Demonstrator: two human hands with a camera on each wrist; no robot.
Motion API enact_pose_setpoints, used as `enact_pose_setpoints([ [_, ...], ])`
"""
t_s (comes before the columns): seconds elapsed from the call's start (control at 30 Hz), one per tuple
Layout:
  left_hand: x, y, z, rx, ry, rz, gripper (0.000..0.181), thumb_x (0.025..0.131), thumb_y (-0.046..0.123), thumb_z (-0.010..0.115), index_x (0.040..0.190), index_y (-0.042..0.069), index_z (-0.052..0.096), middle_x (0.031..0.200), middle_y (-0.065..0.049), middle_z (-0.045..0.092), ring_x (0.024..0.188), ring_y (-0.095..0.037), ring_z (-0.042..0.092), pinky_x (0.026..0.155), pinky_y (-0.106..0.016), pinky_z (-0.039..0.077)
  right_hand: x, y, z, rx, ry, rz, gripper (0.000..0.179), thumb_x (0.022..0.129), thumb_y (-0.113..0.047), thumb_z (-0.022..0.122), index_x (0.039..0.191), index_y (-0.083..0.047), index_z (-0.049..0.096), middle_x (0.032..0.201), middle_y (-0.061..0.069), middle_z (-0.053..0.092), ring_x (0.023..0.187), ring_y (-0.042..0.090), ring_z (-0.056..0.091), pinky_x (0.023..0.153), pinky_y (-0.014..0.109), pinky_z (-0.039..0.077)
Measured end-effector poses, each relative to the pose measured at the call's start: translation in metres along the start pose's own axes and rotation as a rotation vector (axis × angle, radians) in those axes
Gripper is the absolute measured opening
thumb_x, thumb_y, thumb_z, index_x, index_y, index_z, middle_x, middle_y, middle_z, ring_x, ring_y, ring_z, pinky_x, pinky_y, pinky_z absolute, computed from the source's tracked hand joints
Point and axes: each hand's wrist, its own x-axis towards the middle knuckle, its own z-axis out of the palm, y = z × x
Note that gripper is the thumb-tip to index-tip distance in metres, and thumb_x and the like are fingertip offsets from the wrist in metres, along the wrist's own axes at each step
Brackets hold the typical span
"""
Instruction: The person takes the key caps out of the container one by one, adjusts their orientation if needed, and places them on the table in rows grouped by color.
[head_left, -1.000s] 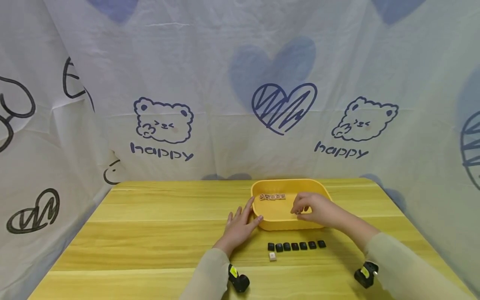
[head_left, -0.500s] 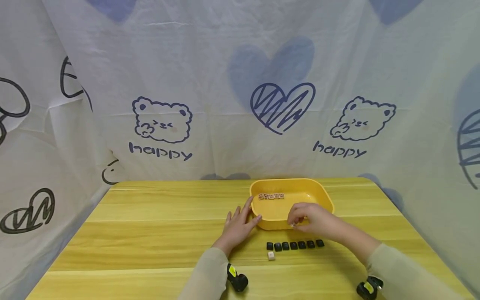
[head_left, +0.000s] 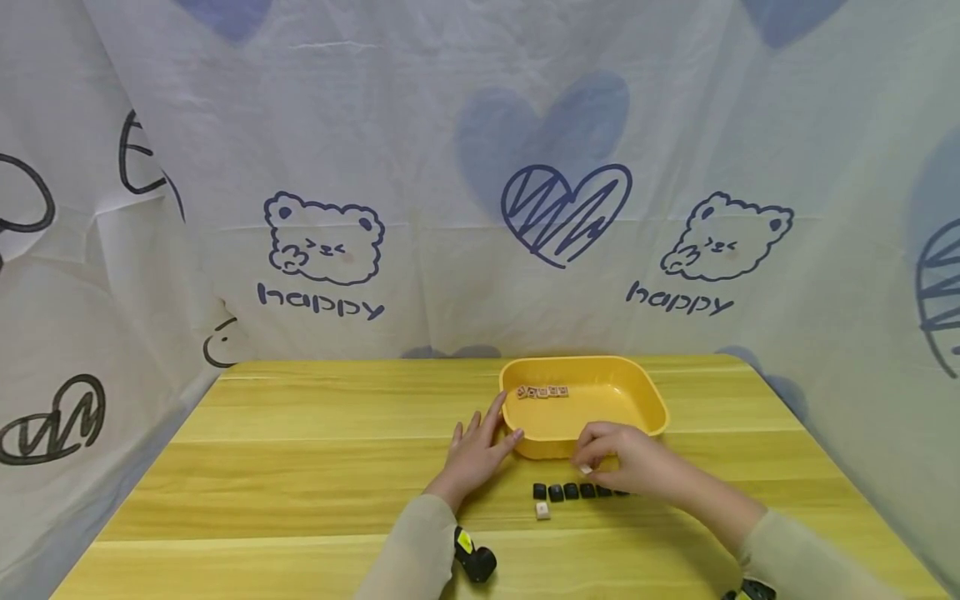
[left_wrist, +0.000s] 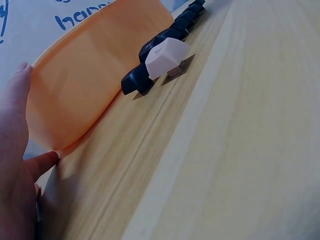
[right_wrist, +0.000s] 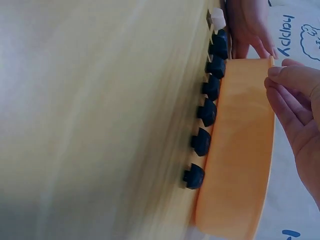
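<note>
My left hand (head_left: pixel 474 457) touches the left end of a yellow plastic tray (head_left: pixel 543 450) with its fingers extended, thumb at the near corner. My right hand (head_left: pixel 621 457) pinches a small white keycap (head_left: pixel 586 470) between thumb and fingertips, just in front of the tray's near wall. In the right wrist view the keycap is hidden by the fingers. Below it runs a row of several black keycaps (head_left: pixel 572 491), its right end covered by the right hand in the head view. One white keycap (left_wrist: pixel 166 56) sits in front of the leftmost black one.
Several pale keycaps (head_left: pixel 542 392) lie lined up inside the tray near its back left. The wood-patterned table (head_left: pixel 300 467) extends to the left and front. A white cloth (head_left: pixel 427 250) printed with hearts and bears hangs behind.
My right hand has come out of the tray over its near wall, toward the black row, carrying the white keycap. My left hand has stayed at the tray.
</note>
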Motion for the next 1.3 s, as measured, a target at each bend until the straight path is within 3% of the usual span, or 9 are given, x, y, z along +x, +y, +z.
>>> enact_pose_setpoints([
  [0.17, 0.000, 0.000, 0.000, 0.000, 0.002, -0.001, 0.074, 0.097, 0.061, 0.042, 0.158, 0.033, 0.010, 0.153, -0.004, 0.038, 0.145, -0.039, 0.016, 0.115, -0.054, -0.003, -0.005, -0.003, 0.007, 0.057, -0.021, 0.024, 0.021, 0.081, 0.009, 0.073, 0.094, -0.007, 0.077, 0.089, -0.008, 0.055, 0.083, 0.006, 0.064, 0.072, 0.021, 0.055],
  [0.43, 0.000, -0.001, 0.000, 0.011, 0.004, 0.002, 0.075, 0.096, 0.063, 0.042, 0.158, 0.033, 0.010, 0.153, -0.002, 0.038, 0.145, -0.039, 0.016, 0.115, -0.054, -0.003, -0.008, -0.005, 0.022, -0.040, -0.002, 0.051, 0.018, 0.078, -0.002, 0.080, 0.092, -0.013, 0.077, 0.085, -0.013, 0.056, 0.067, 0.005, 0.053, 0.059, 0.020, 0.049],
  [0.7, 0.001, -0.002, 0.001, 0.010, 0.009, 0.008, 0.076, 0.096, 0.063, 0.042, 0.158, 0.033, 0.010, 0.152, -0.001, 0.038, 0.145, -0.039, 0.016, 0.115, -0.055, -0.003, -0.008, -0.011, 0.041, 0.017, 0.004, 0.179, 0.012, 0.082, -0.011, 0.079, 0.090, -0.019, 0.076, 0.083, -0.015, 0.057, 0.072, 0.006, 0.054, 0.062, 0.022, 0.048],
  [0.93, 0.000, -0.002, 0.000, 0.017, 0.012, 0.012, 0.074, 0.097, 0.061, 0.043, 0.158, 0.032, 0.012, 0.152, -0.002, 0.039, 0.144, -0.040, 0.017, 0.115, -0.055, -0.002, -0.006, -0.014, 0.053, 0.041, 0.004, 0.220, 0.013, 0.080, -0.013, 0.080, 0.089, -0.020, 0.075, 0.085, -0.016, 0.059, 0.075, 0.004, 0.055, 0.065, 0.022, 0.049],
  [1.3, -0.001, 0.000, 0.000, 0.009, 0.012, 0.013, 0.075, 0.097, 0.061, 0.043, 0.158, 0.030, 0.013, 0.153, -0.002, 0.038, 0.144, -0.040, 0.017, 0.115, -0.055, -0.002, -0.006, -0.016, 0.062, -0.027, 0.026, 0.256, 0.013, 0.079, -0.017, 0.082, 0.089, -0.022, 0.074, 0.078, -0.017, 0.055, 0.070, 0.001, 0.052, 0.061, 0.023, 0.046],
])
